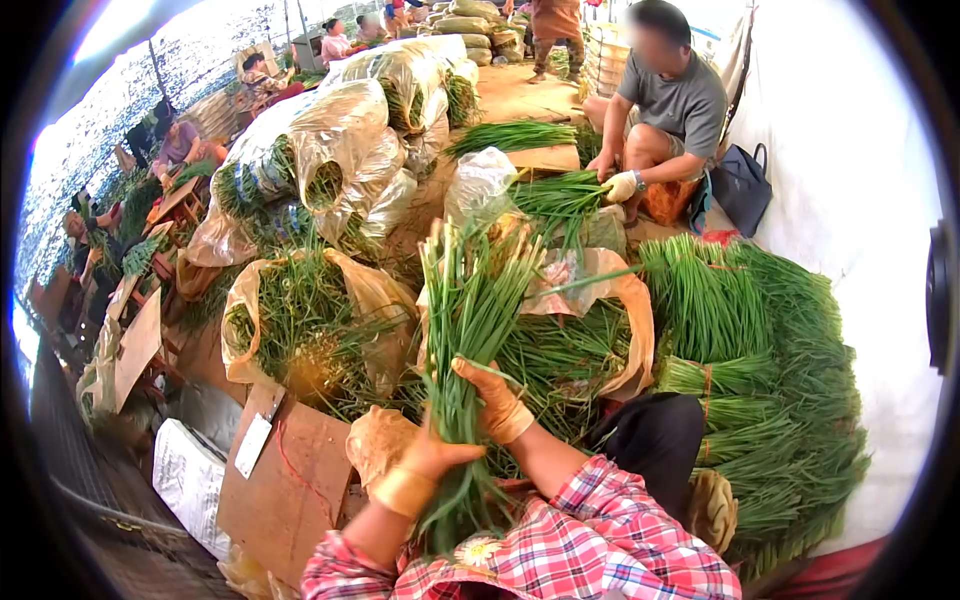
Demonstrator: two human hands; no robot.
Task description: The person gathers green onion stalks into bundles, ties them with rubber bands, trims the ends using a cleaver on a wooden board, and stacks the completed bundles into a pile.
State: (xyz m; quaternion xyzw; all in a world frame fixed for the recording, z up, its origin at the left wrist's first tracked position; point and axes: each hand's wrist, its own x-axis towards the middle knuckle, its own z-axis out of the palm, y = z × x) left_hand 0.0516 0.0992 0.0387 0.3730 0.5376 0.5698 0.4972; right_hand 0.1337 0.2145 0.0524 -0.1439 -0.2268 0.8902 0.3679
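Note:
A large bunch of long green stalks stands upright in front of my chest, pale ends up and leafy tips hanging toward my lap. My left hand is wrapped round its lower part, thumb pointing right. Higher up, my right hand holds the bunch from the right side, in a tan glove with bare-looking fingertips partly hidden. Behind the bunch lie loose greens in an open plastic bag. Another open bag of loose greens sits to the left.
Tied green bundles are stacked at my right. A wooden board with a knife-like tool lies at front left. Large wrapped bales stand behind. A person crouches at back right, handling greens; others sit at far left.

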